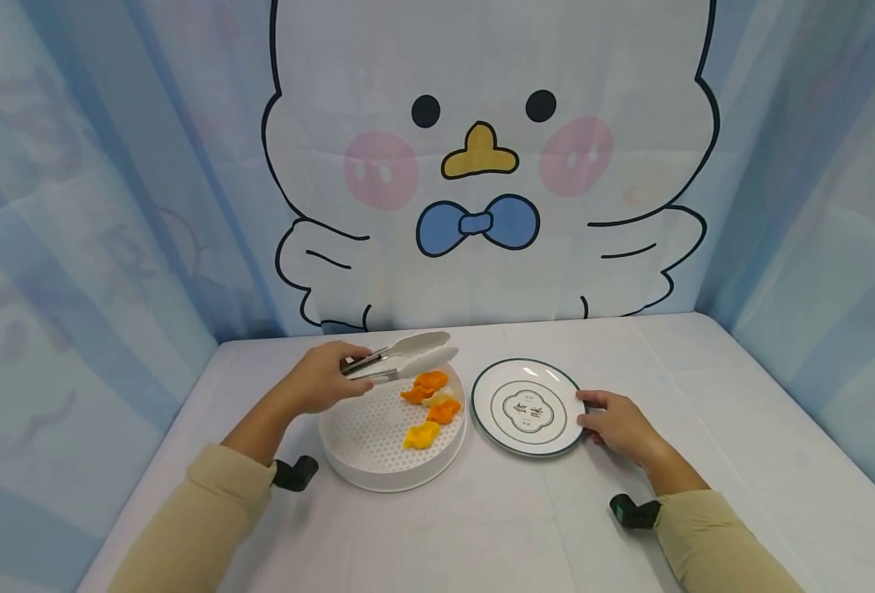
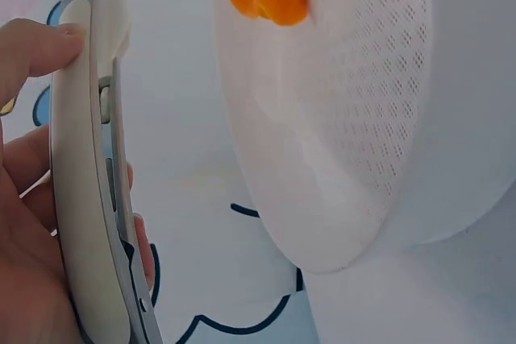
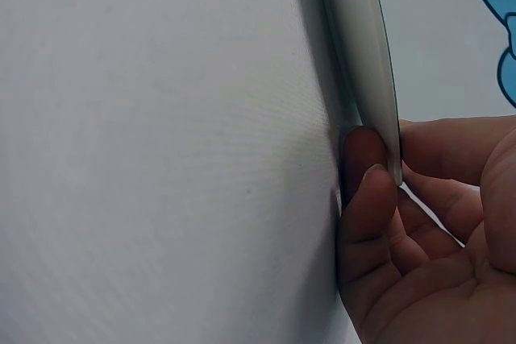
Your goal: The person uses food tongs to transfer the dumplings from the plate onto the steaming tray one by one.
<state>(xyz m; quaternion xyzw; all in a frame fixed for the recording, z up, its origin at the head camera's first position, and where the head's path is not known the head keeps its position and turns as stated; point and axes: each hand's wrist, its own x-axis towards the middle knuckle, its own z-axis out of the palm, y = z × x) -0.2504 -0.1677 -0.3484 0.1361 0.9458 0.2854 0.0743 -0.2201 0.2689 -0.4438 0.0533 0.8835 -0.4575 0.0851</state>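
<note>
1. My left hand (image 1: 323, 381) grips the white plastic tongs (image 1: 405, 359) by their handle end; their long axis runs rightward, tips nearly together, hovering just over the orange and yellow snack pieces (image 1: 430, 403).
2. Those pieces lie at the far right side of the round white perforated tray (image 1: 378, 457) on the counter (image 1: 481, 527).
3. My right hand (image 1: 618, 424) pinches the near right rim of the white, green-rimmed plate (image 1: 529, 406) beside the tray.

Tray (image 1: 366, 445) left of plate (image 1: 529, 407)
</note>
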